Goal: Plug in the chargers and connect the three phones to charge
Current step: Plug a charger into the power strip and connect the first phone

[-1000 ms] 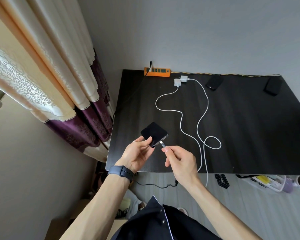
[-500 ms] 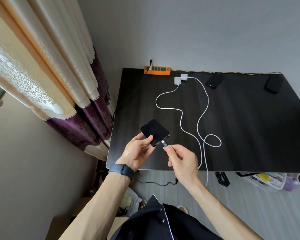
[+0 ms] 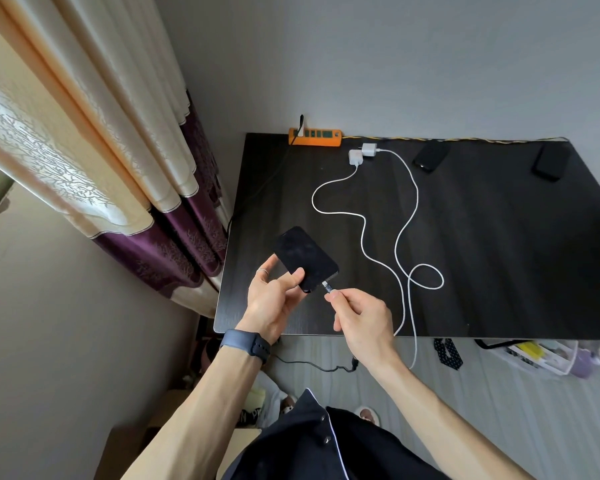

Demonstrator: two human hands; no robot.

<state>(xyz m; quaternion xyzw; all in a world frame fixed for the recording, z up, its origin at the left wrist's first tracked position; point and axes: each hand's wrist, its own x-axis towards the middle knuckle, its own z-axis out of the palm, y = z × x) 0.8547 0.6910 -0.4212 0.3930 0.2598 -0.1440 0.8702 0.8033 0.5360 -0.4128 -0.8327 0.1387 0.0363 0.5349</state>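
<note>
Head: orange power strip (image 3: 315, 137), curtains (image 3: 84, 133) beside table (image 3: 499, 254)

A black phone (image 3: 303, 258) is held tilted, screen dark, with a cable plug (image 3: 327, 287) at its lower edge (seated or not, unclear). Two white chargers (image 3: 355, 156) lie near the orange power strip (image 3: 315, 137), their white cables (image 3: 362, 233) looping forward. Two more black phones (image 3: 431, 156) lie flat near the far edge

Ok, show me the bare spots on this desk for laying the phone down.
Widest bare patch: right half of the table, between the cable loop and the two far phones. A smaller one lies left, between power strip and held phone. Crowded: the middle, where the white cables snake, and the back by the chargers.
</note>
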